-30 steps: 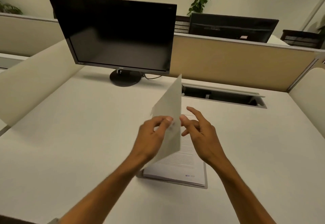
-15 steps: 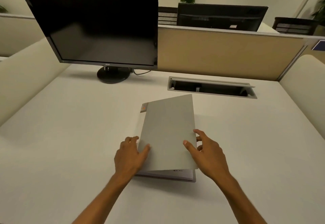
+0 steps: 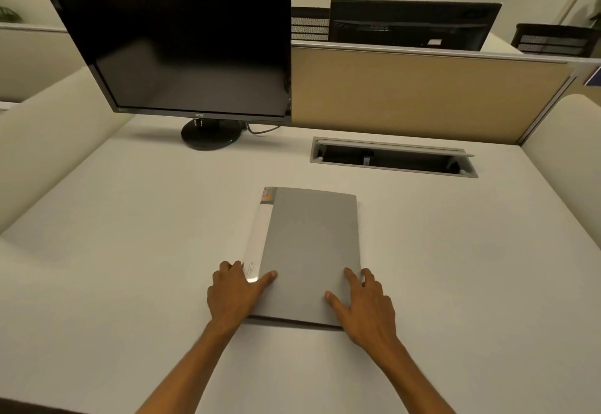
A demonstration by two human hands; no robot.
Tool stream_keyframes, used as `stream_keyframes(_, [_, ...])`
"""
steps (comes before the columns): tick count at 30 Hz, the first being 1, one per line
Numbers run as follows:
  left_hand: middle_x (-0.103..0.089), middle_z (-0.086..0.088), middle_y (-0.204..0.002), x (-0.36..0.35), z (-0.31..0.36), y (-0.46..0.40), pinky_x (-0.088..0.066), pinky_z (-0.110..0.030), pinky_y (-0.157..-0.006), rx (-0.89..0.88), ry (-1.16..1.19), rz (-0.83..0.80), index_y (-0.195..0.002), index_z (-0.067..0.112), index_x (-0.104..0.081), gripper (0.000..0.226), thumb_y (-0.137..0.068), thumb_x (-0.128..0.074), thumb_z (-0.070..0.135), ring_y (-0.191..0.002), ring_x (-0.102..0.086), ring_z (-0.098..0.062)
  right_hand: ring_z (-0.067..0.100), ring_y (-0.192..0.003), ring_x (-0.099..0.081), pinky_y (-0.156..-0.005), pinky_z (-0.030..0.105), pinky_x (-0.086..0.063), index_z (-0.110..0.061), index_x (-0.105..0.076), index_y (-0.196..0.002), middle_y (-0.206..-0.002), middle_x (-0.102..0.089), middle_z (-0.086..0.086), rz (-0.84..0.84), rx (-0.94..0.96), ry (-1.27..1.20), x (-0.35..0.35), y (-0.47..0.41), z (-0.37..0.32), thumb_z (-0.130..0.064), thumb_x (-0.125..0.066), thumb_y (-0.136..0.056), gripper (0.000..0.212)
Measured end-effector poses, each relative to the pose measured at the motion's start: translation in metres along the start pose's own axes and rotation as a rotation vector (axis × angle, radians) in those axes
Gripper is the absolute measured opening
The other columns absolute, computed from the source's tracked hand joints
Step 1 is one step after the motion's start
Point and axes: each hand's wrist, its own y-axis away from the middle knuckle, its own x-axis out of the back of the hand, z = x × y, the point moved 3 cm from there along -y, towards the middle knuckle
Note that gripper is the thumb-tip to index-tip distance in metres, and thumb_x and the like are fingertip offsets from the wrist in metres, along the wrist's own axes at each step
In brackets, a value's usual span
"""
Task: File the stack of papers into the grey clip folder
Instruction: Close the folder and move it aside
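**Grey folder lying closed under two flat hands**

The grey clip folder is lying shut on the white desk, its white spine strip facing left. The left hand is resting spread over the near-left corner, thumb reaching onto the cover. The right hand is pressing flat, fingers spread, on the near-right corner. Behind, a dark monitor is standing beside an open cable tray.

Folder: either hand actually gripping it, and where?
No grip. Left hand and right hand lie flat, open, on the closed folder's near corners.
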Motion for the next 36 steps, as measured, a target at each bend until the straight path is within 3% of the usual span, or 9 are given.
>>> stream_keyframes(6, [-0.058, -0.008, -0.118, -0.003, -0.002, -0.006, -0.051, -0.042, -0.085, 0.061, 0.28, -0.033, -0.123, 0.011, -0.053, 0.095, -0.052, -0.077, 0.068, -0.107, -0.057, -0.028, 0.024, -0.145, -0.015, -0.114, 0.042, -0.023, -0.027, -0.019, -0.15, -0.16, -0.012, 0.007, 0.015, 0.038, 0.062, -0.01, 0.002, 0.003, -0.066, -0.031, -0.089, 0.073])
stream_keyframes(12, [-0.058, -0.009, -0.113, -0.004, -0.003, -0.016, -0.055, -0.043, -0.082, 0.141, 0.679, -0.188, -0.114, 0.016, -0.043, 0.084, -0.05, -0.091, 0.042, -0.099, -0.061, -0.028, 0.022, -0.144, -0.019, -0.113, 0.041, -0.025, -0.027, -0.024, -0.149, -0.159, -0.018, 0.005, 0.032, 0.055, 0.033, -0.009, -0.002, 0.007, -0.067, -0.032, -0.088, 0.073])
stream_keyframes(14, [-0.062, -0.01, -0.111, -0.004, -0.002, -0.015, -0.057, -0.039, -0.073, 0.137, 0.792, -0.224, -0.111, 0.018, -0.043, 0.075, -0.055, -0.09, 0.036, -0.092, -0.065, -0.026, 0.022, -0.142, -0.025, -0.111, 0.041, -0.029, -0.026, -0.028, -0.147, -0.157, -0.024, 0.004, 0.05, 0.043, -0.015, -0.004, -0.007, 0.01, -0.066, -0.034, -0.089, 0.072])
stream_keyframes(17, [-0.068, -0.011, -0.103, 0.0, -0.003, -0.014, -0.057, -0.029, -0.058, 0.122, 0.916, -0.232, -0.106, 0.018, -0.048, 0.063, -0.058, -0.089, 0.029, -0.081, -0.071, -0.025, 0.024, -0.138, -0.032, -0.11, 0.043, -0.033, -0.021, -0.027, -0.147, -0.154, -0.031, 0.004, 0.102, -0.024, -0.133, 0.004, -0.016, 0.015, -0.064, -0.037, -0.09, 0.073])
stream_keyframes(23, [-0.076, -0.008, -0.084, 0.018, -0.009, -0.013, -0.056, -0.03, -0.053, 0.118, 1.019, -0.26, -0.1, 0.019, -0.057, 0.057, -0.055, -0.09, 0.028, -0.071, -0.074, -0.026, 0.025, -0.132, -0.045, -0.109, 0.045, -0.038, -0.02, -0.032, -0.146, -0.148, -0.043, 0.003, 0.013, -0.135, -0.58, 0.014, -0.035, 0.017, -0.062, -0.047, -0.087, 0.074])
stream_keyframes(26, [-0.077, -0.005, -0.081, 0.032, -0.012, -0.015, -0.055, -0.03, -0.05, 0.122, 1.006, -0.285, -0.102, 0.021, -0.059, 0.054, -0.058, -0.089, 0.031, -0.069, -0.074, -0.026, 0.019, -0.105, -0.066, -0.086, 0.037, -0.056, -0.028, -0.051, -0.126, -0.129, -0.062, 0.002, -0.114, -0.111, -0.993, 0.024, -0.042, -0.002, -0.05, -0.06, -0.085, 0.047])
stream_keyframes(28, [-0.077, -0.003, -0.081, 0.044, -0.014, -0.017, -0.055, -0.029, -0.05, 0.114, 0.988, -0.284, -0.102, 0.022, -0.059, 0.054, -0.058, -0.088, 0.034, -0.068, -0.073, -0.025, 0.018, -0.091, -0.072, -0.07, 0.029, -0.059, -0.031, -0.057, -0.115, -0.116, -0.069, 0.002, -0.145, -0.074, -1.14, 0.03, -0.044, -0.016, -0.035, -0.064, -0.087, 0.029])
stream_keyframes(33, [-0.076, -0.005, -0.088, 0.08, -0.03, -0.024, -0.058, -0.034, -0.059, 0.098, 0.978, -0.18, -0.104, 0.023, -0.065, 0.05, -0.061, -0.084, 0.041, -0.073, -0.073, -0.025, 0.019, -0.09, -0.071, -0.066, 0.028, -0.058, -0.025, -0.054, -0.123, -0.112, -0.07, 0.0, -0.117, 0.015, -1.231, 0.033, -0.052, -0.053, -0.024, -0.063, -0.089, 0.035])
stream_keyframes(36, [-0.073, -0.007, -0.1, 0.099, -0.053, -0.026, -0.059, -0.039, -0.063, 0.14, 1.134, -0.107, -0.106, 0.025, -0.066, 0.042, -0.068, -0.081, 0.032, -0.082, -0.071, -0.028, 0.018, -0.09, -0.071, -0.066, 0.027, -0.058, -0.023, -0.053, -0.125, -0.111, -0.07, -0.001, -0.122, 0.06, -1.264, 0.028, -0.059, -0.083, -0.022, -0.064, -0.089, 0.037])
